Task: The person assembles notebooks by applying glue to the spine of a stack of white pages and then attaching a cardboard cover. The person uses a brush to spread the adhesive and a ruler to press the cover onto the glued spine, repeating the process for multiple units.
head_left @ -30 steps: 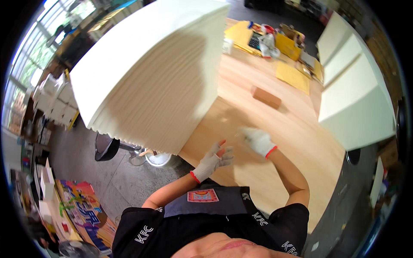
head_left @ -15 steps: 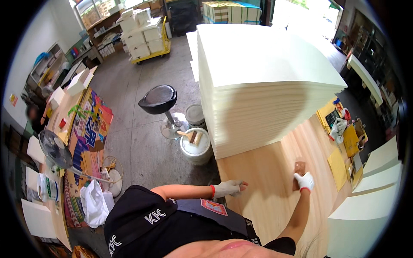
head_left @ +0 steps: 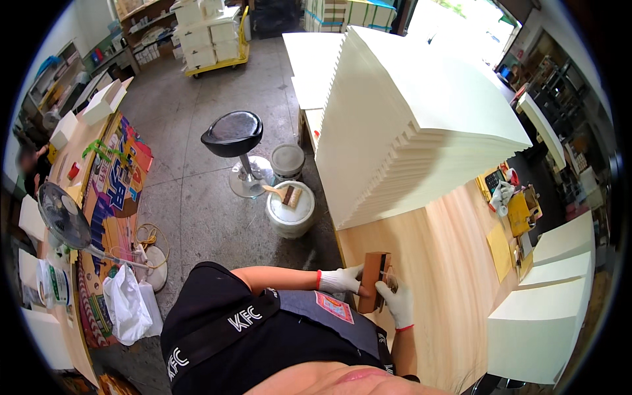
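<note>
A brown rectangular block (head_left: 374, 280) with a dark strip along one side is tilted up between my hands, close to my body. My left hand (head_left: 341, 280), in a white glove with a red cuff, grips its left side with the fingers closed. From the other side my right hand (head_left: 397, 303), gloved alike, holds the block with the thumb pressed against it. What lies beneath the block is hidden. Just beyond my hands stands a tall stack of large white sheets (head_left: 368, 125) on the wooden table (head_left: 454, 263).
A yellow sheet (head_left: 500, 250) and small tools lie along the table's right edge. More white sheets (head_left: 540, 322) stand at the far right. To the left are a black stool (head_left: 234, 135), a bucket (head_left: 289, 220) with a brush on it, and a fan (head_left: 64, 214).
My right hand has brought the brown block from the middle of the table toward my body. My left hand has taken hold of it too, and the block is now tilted up.
</note>
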`<state>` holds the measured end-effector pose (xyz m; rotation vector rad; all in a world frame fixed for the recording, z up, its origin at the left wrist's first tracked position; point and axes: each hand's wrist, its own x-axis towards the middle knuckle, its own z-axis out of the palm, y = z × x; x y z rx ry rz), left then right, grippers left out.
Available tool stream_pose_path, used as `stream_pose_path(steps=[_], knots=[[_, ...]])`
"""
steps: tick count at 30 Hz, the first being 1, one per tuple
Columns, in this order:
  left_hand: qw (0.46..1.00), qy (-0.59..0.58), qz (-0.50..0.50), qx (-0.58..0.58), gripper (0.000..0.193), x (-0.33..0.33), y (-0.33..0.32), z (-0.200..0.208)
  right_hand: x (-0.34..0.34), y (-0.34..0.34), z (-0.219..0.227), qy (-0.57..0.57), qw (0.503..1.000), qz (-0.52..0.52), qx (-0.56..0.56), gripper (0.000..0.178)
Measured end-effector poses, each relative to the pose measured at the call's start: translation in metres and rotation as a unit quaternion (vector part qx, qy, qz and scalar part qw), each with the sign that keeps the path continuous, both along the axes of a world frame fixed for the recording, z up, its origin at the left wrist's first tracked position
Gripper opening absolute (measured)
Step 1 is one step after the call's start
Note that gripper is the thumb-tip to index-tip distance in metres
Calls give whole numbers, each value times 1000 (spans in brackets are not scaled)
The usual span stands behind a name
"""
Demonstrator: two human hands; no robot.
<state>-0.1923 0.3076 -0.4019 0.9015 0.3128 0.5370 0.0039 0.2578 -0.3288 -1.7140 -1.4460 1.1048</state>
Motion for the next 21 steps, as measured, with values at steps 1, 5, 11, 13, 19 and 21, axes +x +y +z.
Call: stream_pose_path(steps=[1,5,11,13,19,21], knots=[[997,-17,-26,-64,78,-7,-2,4,3,2,4,-41,999,36,-3,37],[986,63,62,-142,35,-29,-7,-29,-16,8,36,-239,970,-1,47,42],[933,38,197,-297,22,-31,-10,-18,-70,20,24,-80,968,59,232,51],[939,34,244,-242,27,-29,-14,-7,-78,28,10,-220,949,41,224,52],[915,-90,271,-284,25,-32,-15,2,-86,43,-1,-308,928,115,175,51],[906,-60,288,-304,24,-34,-12,1,-82,42,-4,-332,921,153,136,49]])
